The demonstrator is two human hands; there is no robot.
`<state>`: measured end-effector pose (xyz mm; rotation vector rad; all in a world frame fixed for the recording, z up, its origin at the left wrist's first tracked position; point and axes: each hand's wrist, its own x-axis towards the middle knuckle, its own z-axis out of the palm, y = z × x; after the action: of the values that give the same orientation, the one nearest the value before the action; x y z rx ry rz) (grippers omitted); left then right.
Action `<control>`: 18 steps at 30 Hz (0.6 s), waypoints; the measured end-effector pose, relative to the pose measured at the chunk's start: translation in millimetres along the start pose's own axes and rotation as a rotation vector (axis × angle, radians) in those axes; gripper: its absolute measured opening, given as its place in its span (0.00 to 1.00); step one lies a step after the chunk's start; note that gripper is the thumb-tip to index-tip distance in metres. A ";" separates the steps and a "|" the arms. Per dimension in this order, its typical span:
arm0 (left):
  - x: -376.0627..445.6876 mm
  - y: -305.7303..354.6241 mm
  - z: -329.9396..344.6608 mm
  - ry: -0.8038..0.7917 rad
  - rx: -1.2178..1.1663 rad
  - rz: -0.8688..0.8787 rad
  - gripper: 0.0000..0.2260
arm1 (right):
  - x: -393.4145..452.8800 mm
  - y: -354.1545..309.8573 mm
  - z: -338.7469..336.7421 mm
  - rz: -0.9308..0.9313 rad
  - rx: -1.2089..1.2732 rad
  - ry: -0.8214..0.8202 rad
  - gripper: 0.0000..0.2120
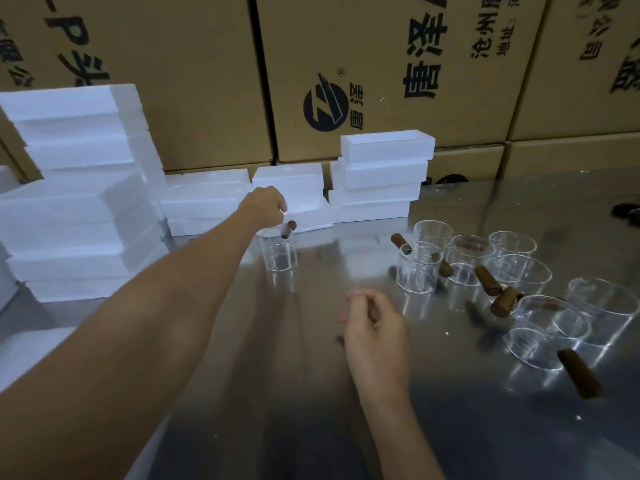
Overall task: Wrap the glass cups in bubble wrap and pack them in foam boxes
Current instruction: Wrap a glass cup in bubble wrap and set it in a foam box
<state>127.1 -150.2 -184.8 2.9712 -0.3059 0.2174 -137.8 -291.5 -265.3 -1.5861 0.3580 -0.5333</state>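
The left hand [266,204] probably pinches the wooden-handled clear glass cup [280,252] upright at twelve o'clock; the right hand [375,327], loosely curled, holds nothing.

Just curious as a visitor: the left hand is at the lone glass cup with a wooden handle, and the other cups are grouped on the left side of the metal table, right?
Not quite. In the head view the other cups are grouped on the right side of the metal table. The left hand is indeed at the lone glass cup.
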 end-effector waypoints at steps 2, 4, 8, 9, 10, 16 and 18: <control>-5.0 2.6 -5.4 0.038 -0.048 0.001 0.13 | -1.2 -1.8 0.6 0.010 -0.004 -0.006 0.08; -14.5 4.2 -15.6 0.078 -0.081 0.012 0.13 | -2.2 -4.5 0.9 0.023 -0.005 -0.004 0.09; -44.7 -3.2 -45.6 0.215 -0.157 0.057 0.14 | -2.9 -7.4 1.0 0.040 -0.022 0.007 0.11; -54.7 -7.2 -54.1 0.249 -0.173 0.062 0.14 | -3.8 -8.8 1.0 0.040 -0.019 0.006 0.12; -65.3 -11.4 -62.6 0.283 -0.183 0.071 0.14 | -4.7 -9.9 1.2 0.038 -0.016 0.006 0.12; -145.3 -20.7 -94.8 0.259 -0.257 0.237 0.08 | -6.2 -13.0 2.9 0.047 0.013 -0.002 0.12; -177.0 -18.1 -89.3 0.108 -0.249 0.299 0.07 | -7.0 -14.0 2.3 0.051 0.044 -0.004 0.12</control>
<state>-52.0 -84.6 -127.8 2.6466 -0.7082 0.3438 -143.7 -284.6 -252.3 -1.5312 0.3802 -0.4960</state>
